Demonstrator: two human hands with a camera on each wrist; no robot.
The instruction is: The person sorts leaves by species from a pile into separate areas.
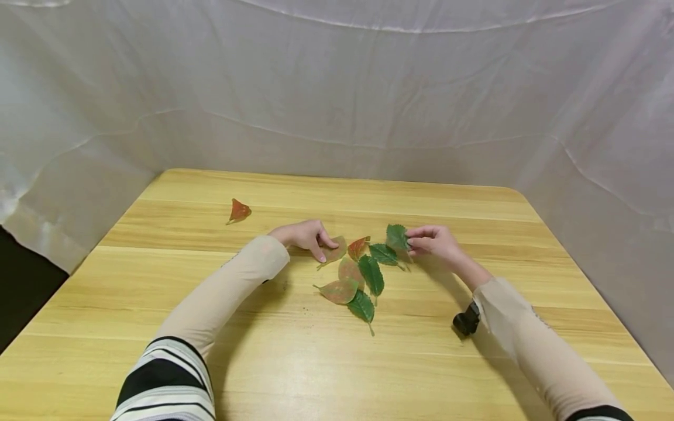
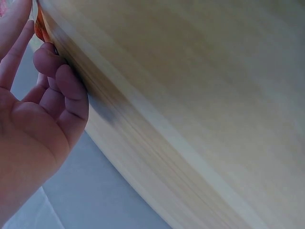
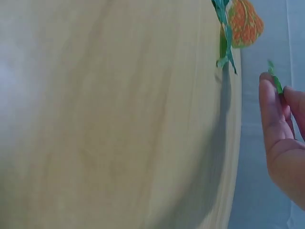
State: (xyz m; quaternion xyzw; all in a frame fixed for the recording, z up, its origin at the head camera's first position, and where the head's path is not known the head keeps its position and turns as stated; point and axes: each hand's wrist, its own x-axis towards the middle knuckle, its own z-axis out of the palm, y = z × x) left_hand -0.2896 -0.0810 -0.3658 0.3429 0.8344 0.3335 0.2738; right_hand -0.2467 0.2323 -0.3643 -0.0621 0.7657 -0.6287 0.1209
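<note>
My left hand [image 1: 307, 235] rests at a brownish-green leaf [image 1: 336, 251], its thumb and index finger spread apart and touching it. In the left wrist view, the other fingers of that hand [image 2: 45, 109] are bent. Between thumb and fingertips, my right hand [image 1: 436, 241] pinches a green toothed leaf [image 1: 396, 236], raised above the table in the right wrist view. Below it lies a second green leaf [image 1: 383, 254], with another green leaf [image 1: 371, 275] nearer me. A small red-orange leaf [image 1: 358, 248] sits between the hands.
Nearer me, two reddish-green leaves, one in front [image 1: 339, 290] and one behind [image 1: 348, 270], overlap beside a green leaf [image 1: 361, 305]. A red leaf [image 1: 240, 210] lies apart at the far left. Pale curtains [image 1: 337, 88] surround the wooden table [image 1: 421, 374].
</note>
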